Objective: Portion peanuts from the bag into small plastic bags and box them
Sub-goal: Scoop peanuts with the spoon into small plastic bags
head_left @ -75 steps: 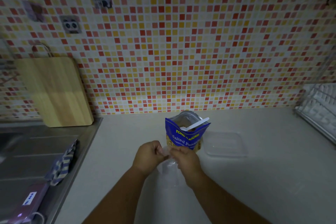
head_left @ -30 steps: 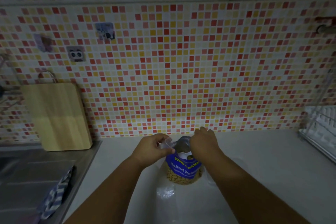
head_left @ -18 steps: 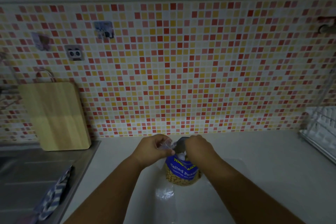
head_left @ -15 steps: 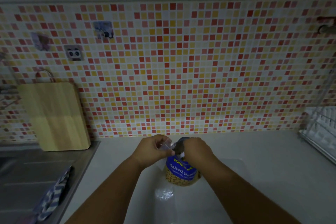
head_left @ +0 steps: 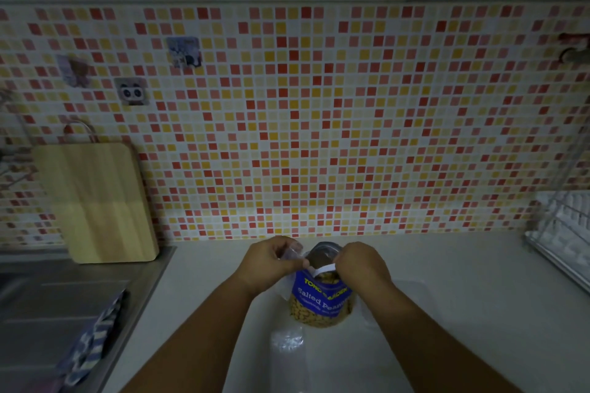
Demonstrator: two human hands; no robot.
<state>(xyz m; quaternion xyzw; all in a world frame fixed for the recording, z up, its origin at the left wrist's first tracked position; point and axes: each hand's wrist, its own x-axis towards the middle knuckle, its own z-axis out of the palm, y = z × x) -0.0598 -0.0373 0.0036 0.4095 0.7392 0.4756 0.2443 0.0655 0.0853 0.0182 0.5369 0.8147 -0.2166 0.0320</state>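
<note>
A blue bag of salted peanuts stands open on the white counter, peanuts showing through its clear lower window. My left hand pinches the mouth of a small clear plastic bag just left of the peanut bag's opening. My right hand grips the handle of a white plastic spoon that lies across the top of the peanut bag. A stack of small clear plastic bags lies flat on the counter in front. The clear plastic box sits to the right, mostly hidden behind my right forearm.
A wooden cutting board leans on the tiled wall at left. A steel sink drainboard holds a blue striped cloth. A white dish rack stands at the right edge.
My right hand has closed on the white spoon and drawn it up across the bag's mouth. My left hand keeps the small bag beside the opening.
</note>
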